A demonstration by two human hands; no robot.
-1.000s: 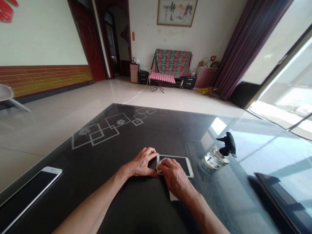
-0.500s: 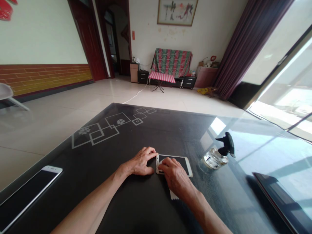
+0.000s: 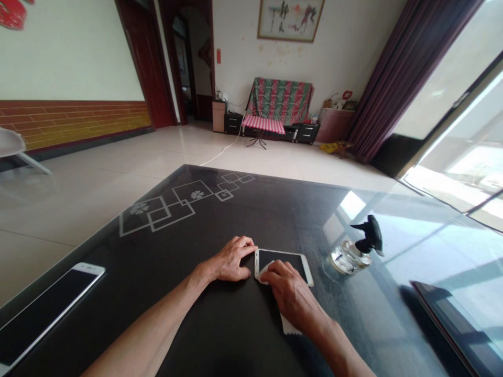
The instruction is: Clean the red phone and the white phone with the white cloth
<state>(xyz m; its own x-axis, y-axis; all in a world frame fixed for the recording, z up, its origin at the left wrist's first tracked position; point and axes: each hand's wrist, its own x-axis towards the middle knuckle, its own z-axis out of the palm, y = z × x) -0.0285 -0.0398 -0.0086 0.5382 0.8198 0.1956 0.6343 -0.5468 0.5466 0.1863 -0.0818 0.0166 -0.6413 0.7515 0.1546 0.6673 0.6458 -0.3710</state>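
Observation:
A white phone (image 3: 288, 260) with a dark screen lies flat on the black glass table (image 3: 243, 209) in front of me. My left hand (image 3: 230, 260) rests on the table with its fingers curled, pinching the phone's left edge. My right hand (image 3: 288, 293) presses a small white cloth (image 3: 288, 325) onto the near left part of the screen; one corner of the cloth shows under my wrist.
A small clear spray bottle (image 3: 353, 251) with a black trigger head stands to the right of the phone. A second white phone (image 3: 47, 309) lies at the table's near left edge. A dark tablet-like slab (image 3: 456, 324) lies at the right. Tiled floor lies beyond the table.
My right hand has slid a little toward me over the screen, uncovering more of it. The left hand has kept its hold. The view has shifted slightly.

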